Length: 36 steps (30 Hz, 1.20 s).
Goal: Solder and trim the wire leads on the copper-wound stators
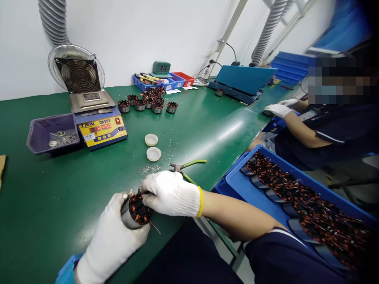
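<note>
My left hand (115, 232), in a white knit glove, is closed round a motor stator (130, 215), a grey steel ring with copper windings and black insulation inside. The stator is tilted, its wound end facing up and to the right, and a loose wire end sticks out at its lower right. At the stator's upper rim, my gloved right hand (170, 193) is closed in a pinch; what lies between its fingertips is hidden. Green-handled cutting pliers (177, 167) lie just beyond my right hand. Two small white round caps (153, 154) stand on the green table farther back.
A blue-and-yellow CM 558 solder pot (102, 128) and a purple bin (53, 134) stand at the left. Several stators (156, 105) sit at the back. A blue crate (237, 173) full of stators is at my right. A co-worker's gloved hands (278, 110) are beyond it.
</note>
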{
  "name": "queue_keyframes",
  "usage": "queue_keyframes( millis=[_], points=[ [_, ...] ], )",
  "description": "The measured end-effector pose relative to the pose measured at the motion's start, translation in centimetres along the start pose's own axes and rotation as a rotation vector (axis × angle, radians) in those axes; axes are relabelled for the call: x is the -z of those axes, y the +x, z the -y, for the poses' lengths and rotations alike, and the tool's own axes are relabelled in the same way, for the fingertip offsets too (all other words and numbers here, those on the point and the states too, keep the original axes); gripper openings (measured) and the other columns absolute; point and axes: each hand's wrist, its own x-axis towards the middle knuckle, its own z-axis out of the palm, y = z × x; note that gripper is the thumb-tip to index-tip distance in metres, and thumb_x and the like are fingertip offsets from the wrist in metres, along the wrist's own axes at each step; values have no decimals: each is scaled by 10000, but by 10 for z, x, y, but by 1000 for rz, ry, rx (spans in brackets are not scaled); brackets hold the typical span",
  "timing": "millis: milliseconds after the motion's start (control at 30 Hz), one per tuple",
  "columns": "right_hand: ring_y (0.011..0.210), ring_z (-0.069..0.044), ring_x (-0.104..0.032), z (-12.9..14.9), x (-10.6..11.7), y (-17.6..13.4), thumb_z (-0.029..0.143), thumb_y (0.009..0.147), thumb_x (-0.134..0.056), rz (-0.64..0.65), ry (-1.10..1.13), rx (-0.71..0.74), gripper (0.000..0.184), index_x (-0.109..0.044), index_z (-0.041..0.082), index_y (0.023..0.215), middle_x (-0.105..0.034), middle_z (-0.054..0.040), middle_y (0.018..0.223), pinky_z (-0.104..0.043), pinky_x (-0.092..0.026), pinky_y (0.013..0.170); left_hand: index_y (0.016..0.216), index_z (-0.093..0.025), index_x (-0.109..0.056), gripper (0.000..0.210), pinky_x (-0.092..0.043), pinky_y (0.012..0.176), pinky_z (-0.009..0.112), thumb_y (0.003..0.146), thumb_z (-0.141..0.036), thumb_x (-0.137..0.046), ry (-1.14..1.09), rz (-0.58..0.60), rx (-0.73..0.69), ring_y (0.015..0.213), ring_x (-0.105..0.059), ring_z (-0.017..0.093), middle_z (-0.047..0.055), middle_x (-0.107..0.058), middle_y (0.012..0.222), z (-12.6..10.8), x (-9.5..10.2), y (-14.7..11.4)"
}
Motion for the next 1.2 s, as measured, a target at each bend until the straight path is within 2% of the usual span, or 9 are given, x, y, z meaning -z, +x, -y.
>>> queue_keyframes(
  millis=[167, 467, 633, 800, 1033, 1200],
  points=[
    [755, -228, -642, 1, 5, 4, 365, 849, -534, 45, 12, 0, 212, -694, 226, 864, -698, -45, 814, -253, -330, 518, 979, -215, -552, 429, -564, 736, 369, 600, -341, -708, 15, 51, 40, 838, -684, 261, 51, -688, 933, -10, 4, 0],
    [750, -272, -640, 7, -1, 8, 405, 833, -505, 49, -118, -29, 262, -672, 203, 826, -673, -83, 785, -265, -348, 503, 869, -234, -545, 355, -519, 675, 329, 595, -408, -689, 124, 121, 154, 759, -666, 236, 19, -686, 837, -24, 8, 2],
    [779, -258, -642, 8, 5, 10, 384, 819, -517, 105, -72, -63, 239, -676, 210, 860, -685, -73, 828, -263, -386, 542, 863, -240, -536, 343, -512, 687, 314, 597, -400, -680, 138, 132, 169, 766, -662, 229, 14, -685, 840, -26, 10, 1],
    [775, -234, -643, -2, 12, 12, 384, 806, -554, 212, 43, 2, 207, -700, 248, 861, -687, -30, 791, -248, -368, 548, 839, -242, -526, 325, -507, 675, 305, 599, -396, -682, 164, 136, 156, 743, -654, 221, 7, -675, 816, -22, 9, -1],
    [752, -241, -640, -4, 6, 11, 378, 842, -522, 123, -58, 54, 234, -692, 217, 846, -677, -58, 812, -254, -349, 520, 860, -243, -527, 346, -515, 693, 318, 599, -411, -680, 197, 135, 146, 756, -661, 227, 14, -681, 840, -17, 7, 0],
    [757, -274, -643, 0, 6, 10, 390, 840, -496, 88, -99, 28, 259, -679, 207, 843, -670, -78, 805, -265, -352, 499, 891, -246, -535, 382, -519, 693, 326, 604, -449, -686, 204, 123, 151, 779, -668, 237, 21, -691, 861, -18, 5, 1]
  ],
)
